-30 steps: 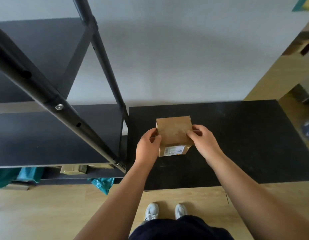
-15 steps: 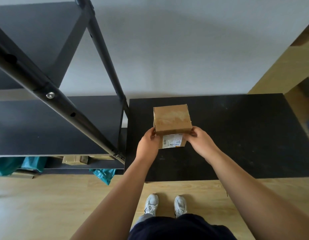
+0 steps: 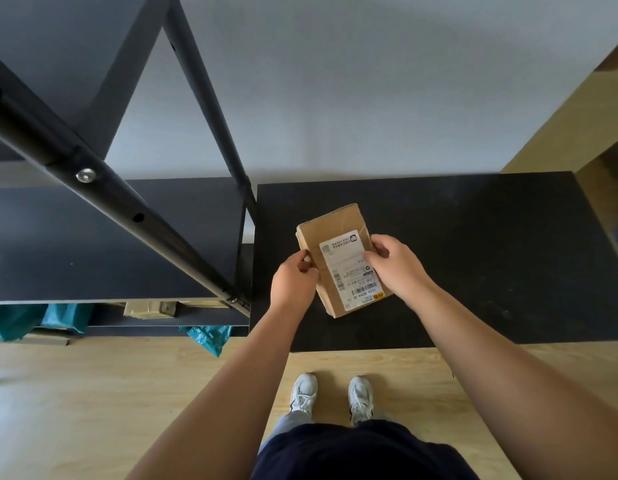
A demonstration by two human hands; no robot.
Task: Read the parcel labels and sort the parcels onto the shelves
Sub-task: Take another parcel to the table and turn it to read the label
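A small brown cardboard parcel is held in the air above the black table, its white shipping label turned up toward the camera. My left hand grips the parcel's left edge. My right hand grips its right edge, with the thumb lying on the label. The black metal shelf unit stands to the left of the table, its middle shelf bare.
On the lowest shelf lie a brown parcel and teal plastic mailers; another teal mailer hangs over its front edge. A slanted black shelf post crosses the left foreground. Wooden furniture stands at the right.
Both hands have tipped the parcel over, so the label that faced me on its front side now lies on top. The parcel is also turned slightly clockwise.
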